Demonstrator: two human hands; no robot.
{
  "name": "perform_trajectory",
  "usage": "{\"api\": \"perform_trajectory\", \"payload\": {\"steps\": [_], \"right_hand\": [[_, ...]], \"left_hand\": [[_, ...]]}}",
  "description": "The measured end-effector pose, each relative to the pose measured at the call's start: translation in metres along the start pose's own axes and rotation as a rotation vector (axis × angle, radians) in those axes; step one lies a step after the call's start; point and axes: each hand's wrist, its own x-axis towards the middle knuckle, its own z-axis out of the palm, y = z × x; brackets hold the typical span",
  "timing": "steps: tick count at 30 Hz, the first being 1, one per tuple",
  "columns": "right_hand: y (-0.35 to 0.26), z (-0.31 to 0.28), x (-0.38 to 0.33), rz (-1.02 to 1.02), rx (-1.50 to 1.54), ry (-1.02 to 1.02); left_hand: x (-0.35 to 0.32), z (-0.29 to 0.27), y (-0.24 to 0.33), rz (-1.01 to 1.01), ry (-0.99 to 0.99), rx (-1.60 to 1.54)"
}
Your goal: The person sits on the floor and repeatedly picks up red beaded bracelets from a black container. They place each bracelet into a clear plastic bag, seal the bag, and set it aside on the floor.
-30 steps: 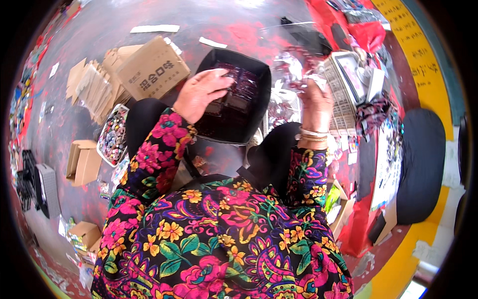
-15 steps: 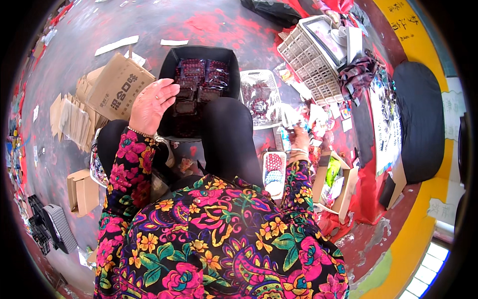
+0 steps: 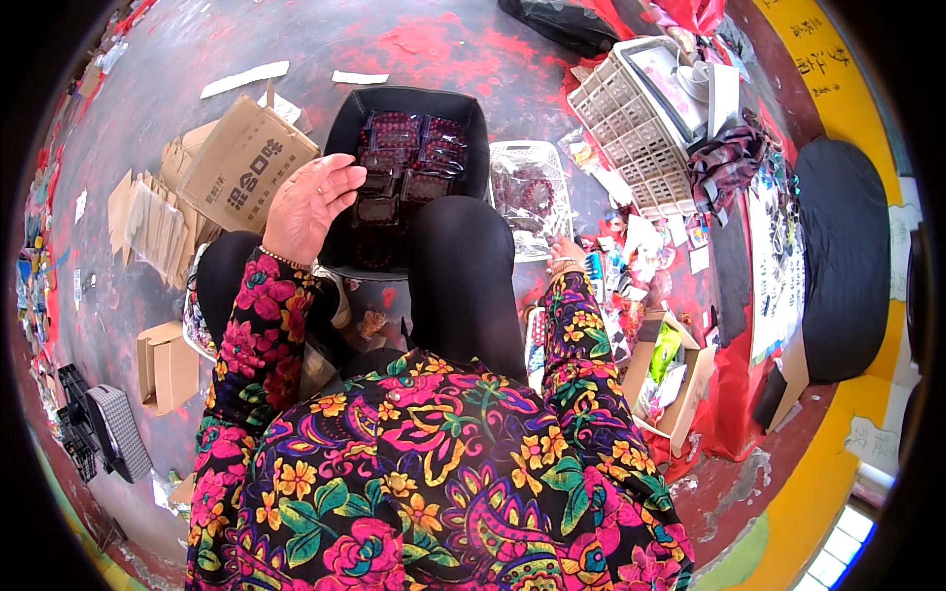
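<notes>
My left hand [image 3: 313, 205] is raised beside the left rim of a black bin [image 3: 337, 128]. Its fingers are loosely stretched, and nothing shows in them. Inside the bin lie several clear packets of dark red beads [image 3: 394, 130]; my knee covers part of its near side. To the right stands a white plastic basket [image 3: 527, 148] with clear bags and dark red bead strings [image 3: 532, 194]. At the basket's near right corner is my right hand [image 3: 566, 250], fingers pointing forward, with no held thing visible. A narrow white tray [image 3: 535, 335] is partly hidden by my right forearm.
Cardboard boxes [image 3: 241, 163] and flat cardboard pieces [image 3: 153, 222] lie to the left. On the right are a large cream crate [image 3: 631, 128], loose small packages [image 3: 616, 286] and an open carton [image 3: 680, 394] holding a green packet. A smaller carton [image 3: 166, 366] sits at lower left.
My right hand has moved forward and left, from the small packages to the white basket's near corner. My left hand stays beside the black bin. The view has shifted slightly.
</notes>
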Motion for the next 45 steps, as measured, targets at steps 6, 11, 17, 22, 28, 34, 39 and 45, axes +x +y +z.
{"api": "perform_trajectory", "payload": {"steps": [6, 11, 17, 22, 28, 34, 39, 45], "right_hand": [[0.029, 0.002, -0.037, 0.072, -0.108, -0.036], [-0.001, -0.009, -0.056, -0.08, -0.074, -0.496], [-0.087, 0.068, -0.215, -0.554, -0.068, -0.629], [-0.071, 0.141, -0.375, -0.863, -0.383, -1.033], [0.015, 0.164, -0.412, -0.559, -0.814, -1.49], [0.055, 0.173, -0.412, -0.674, -0.928, -1.531], [0.06, 0.179, -0.414, -0.521, -0.925, -1.51], [0.065, 0.177, -0.415, -0.428, -0.772, -1.525]], "left_hand": [[-0.009, -0.005, 0.007, 0.06, 0.0, -0.024], [-0.02, 0.014, 0.028, 0.207, -0.097, -0.171], [-0.057, 0.039, 0.096, 0.464, -0.343, -0.19], [-0.11, 0.009, 0.131, 0.783, -0.143, 0.047], [-0.183, -0.069, 0.124, 0.397, 0.408, 0.765], [-0.275, -0.157, 0.024, -0.083, 0.553, 0.73], [-0.289, -0.139, -0.035, -0.242, 0.638, 0.158], [-0.281, -0.131, -0.048, 0.008, 0.656, -0.184]]}}
